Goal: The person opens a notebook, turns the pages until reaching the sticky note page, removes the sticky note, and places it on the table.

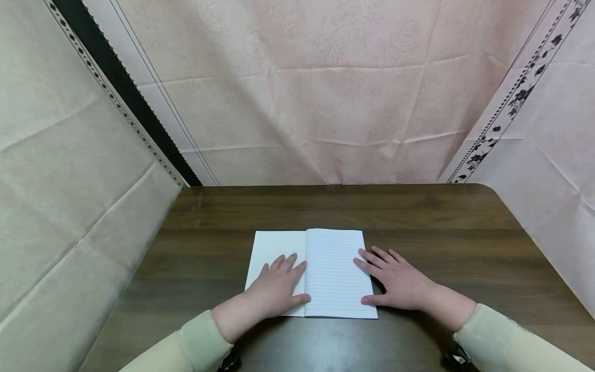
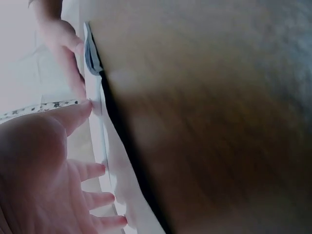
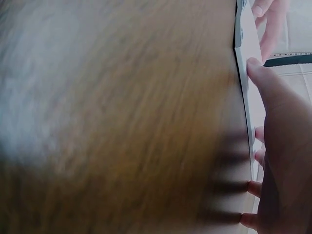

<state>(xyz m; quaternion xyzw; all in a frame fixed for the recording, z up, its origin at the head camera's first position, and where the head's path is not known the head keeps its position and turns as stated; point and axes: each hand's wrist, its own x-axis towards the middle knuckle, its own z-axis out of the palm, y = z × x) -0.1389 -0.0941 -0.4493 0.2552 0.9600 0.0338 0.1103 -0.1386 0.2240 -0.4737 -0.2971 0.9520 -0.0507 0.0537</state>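
An open notebook point(image 1: 332, 279) lies on the wooden table, its right page ruled with lines and its left side plain white. My left hand point(image 1: 278, 289) rests on the left side with fingers spread, the thumb reaching over the fold. At the right edge, my right hand point(image 1: 402, 281) touches the ruled page with its thumb and fingertips, fingers spread and fairly straight. From the left wrist view, the notebook's edge point(image 2: 114, 151) shows low on the table under the fingertips. The right wrist view shows the right thumb point(image 3: 265, 78) on the page near its edge.
The brown wooden table point(image 1: 195, 268) extends around the notebook on all sides. Pale patterned cloth point(image 1: 316, 103) hangs behind the table, with more cloth point(image 1: 69, 206) at the left and right sides. A dark band point(image 1: 130, 93) runs down the left cloth.
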